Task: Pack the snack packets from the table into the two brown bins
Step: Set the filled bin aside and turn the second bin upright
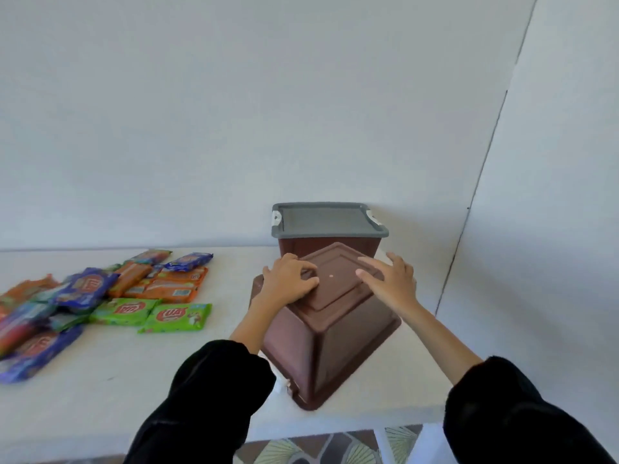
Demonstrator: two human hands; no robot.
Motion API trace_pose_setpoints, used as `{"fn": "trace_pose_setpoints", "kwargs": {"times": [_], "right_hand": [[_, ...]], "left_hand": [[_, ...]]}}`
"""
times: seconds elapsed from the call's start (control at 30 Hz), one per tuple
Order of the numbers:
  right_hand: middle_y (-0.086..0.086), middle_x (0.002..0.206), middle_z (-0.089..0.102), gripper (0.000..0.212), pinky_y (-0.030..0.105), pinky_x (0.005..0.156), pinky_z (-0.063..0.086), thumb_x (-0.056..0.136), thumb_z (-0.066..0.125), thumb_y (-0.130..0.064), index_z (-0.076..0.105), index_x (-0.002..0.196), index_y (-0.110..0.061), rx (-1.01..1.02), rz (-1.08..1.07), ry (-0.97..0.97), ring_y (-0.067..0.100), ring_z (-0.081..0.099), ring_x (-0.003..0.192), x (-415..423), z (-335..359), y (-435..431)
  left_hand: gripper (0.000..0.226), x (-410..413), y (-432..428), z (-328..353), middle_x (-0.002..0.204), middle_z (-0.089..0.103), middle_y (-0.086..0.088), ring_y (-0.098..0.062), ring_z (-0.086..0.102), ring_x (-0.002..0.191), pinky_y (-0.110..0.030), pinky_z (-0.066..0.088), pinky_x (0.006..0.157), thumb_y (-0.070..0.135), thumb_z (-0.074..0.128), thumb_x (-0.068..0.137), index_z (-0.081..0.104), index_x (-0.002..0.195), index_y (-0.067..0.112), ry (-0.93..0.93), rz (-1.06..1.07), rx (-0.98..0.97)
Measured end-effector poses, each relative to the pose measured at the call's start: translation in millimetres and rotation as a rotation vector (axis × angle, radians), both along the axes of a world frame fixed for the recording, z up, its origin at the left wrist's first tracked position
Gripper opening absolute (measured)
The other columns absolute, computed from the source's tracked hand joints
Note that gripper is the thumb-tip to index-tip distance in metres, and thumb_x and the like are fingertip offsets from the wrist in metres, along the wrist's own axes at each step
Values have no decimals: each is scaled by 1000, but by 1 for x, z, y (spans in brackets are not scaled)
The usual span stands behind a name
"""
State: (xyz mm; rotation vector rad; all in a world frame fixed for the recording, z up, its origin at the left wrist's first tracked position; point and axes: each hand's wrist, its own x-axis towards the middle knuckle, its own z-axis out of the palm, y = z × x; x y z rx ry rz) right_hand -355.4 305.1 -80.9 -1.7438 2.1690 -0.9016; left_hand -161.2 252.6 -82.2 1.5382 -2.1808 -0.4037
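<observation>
A brown bin (321, 349) stands upside down on the white table, its flat bottom facing up. My left hand (288, 279) rests on the bottom's left edge with fingers curled over it. My right hand (388, 279) lies on the right side of the bottom, fingers spread. Behind it against the wall stands a second brown bin (291, 246), upright, closed with a grey lid (326, 219). Several snack packets (100, 296) in orange, blue and green wrappers lie piled at the table's left, with two green ones (177, 318) nearest the bins.
The white table (134, 380) runs along a pale wall, and its front edge is near my sleeves. A wall corner rises at the right. Patterned floor (318, 447) shows below the table edge.
</observation>
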Motion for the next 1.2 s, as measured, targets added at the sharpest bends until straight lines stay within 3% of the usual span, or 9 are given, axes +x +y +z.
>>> {"fn": "trace_pose_setpoints", "kwargs": {"times": [0.17,0.37,0.53,0.7,0.8,0.93,1.03,1.13,1.2], "right_hand": [[8,148,34,30,39,114,20,89,54,-42,60,119,-38,66,280,24,27,28,137,-41,-8,-22],[0,146,35,30,35,111,24,92,50,-41,59,120,-38,-59,272,-17,28,26,132,-51,-26,-3],[1,143,33,38,35,98,41,92,44,-49,54,127,-37,-116,110,85,28,28,126,-44,-36,33],[5,139,36,43,32,93,46,87,49,-53,53,128,-39,-294,129,139,24,32,121,-33,-58,59],[5,142,30,61,29,94,43,80,47,-61,40,137,-40,-357,189,-22,20,32,124,-35,-72,63],[3,154,5,86,35,108,31,83,58,-46,-4,142,-43,-332,276,-239,16,18,140,-43,-101,69],[-15,150,7,91,27,109,22,90,54,-35,-24,132,-56,-309,319,-262,6,17,138,-39,-109,76],[-18,147,10,82,26,107,25,92,51,-30,-16,138,-43,-351,276,-211,18,26,141,-34,-95,74],[-8,152,22,78,34,105,37,92,50,-31,-9,141,-39,-385,245,-148,23,37,135,-31,-77,71]], "left_hand": [[37,-15,51,-12,150,27,-6,-25,16,142,-55,9,114,45,49,89,55,125,36,51,262,-42],[42,-54,122,-45,158,-2,0,-24,-7,146,-40,21,115,45,51,90,51,130,31,484,362,-135],[33,-31,108,-45,154,21,3,-16,25,140,-28,28,109,43,63,83,63,114,33,506,257,-133],[34,20,72,-45,144,37,0,-17,37,134,-20,30,105,28,67,83,63,117,26,409,111,-134],[55,20,82,-55,140,43,1,-12,41,129,-17,30,102,31,64,84,44,135,21,487,156,-275],[75,10,121,-95,148,21,18,10,20,135,-19,21,110,56,47,79,6,141,44,636,152,-253],[77,14,133,-115,151,21,8,-5,27,137,-22,27,107,57,44,81,-5,139,46,454,199,-256],[77,17,126,-98,147,32,-3,-21,46,126,-20,35,95,49,47,86,-7,141,44,420,225,-249],[75,18,120,-77,133,47,-8,-23,57,102,-22,41,82,51,45,86,-5,142,43,390,276,-302]]}}
